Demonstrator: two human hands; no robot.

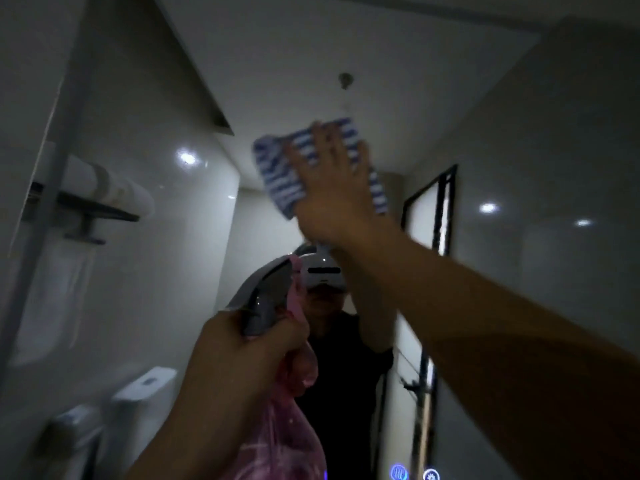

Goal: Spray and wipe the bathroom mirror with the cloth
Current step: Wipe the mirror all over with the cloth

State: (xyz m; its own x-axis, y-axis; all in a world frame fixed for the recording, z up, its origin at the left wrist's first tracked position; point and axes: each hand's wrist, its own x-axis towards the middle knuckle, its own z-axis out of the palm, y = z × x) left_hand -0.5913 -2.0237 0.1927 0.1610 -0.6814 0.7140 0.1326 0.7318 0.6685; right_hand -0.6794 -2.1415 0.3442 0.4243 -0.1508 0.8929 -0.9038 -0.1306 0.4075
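Being pressed on wall mirror by flat-open right hand: blue-striped cloth | pink plastic spray bottle being gripped by left hand

1. Your cloth, striped blue and white, lies flat high on the mirror, pressed under your right hand.
2. The mirror is dim and reflects you.
3. Your spray bottle, pink with a grey head, sits in your left hand, nozzle toward the glass.
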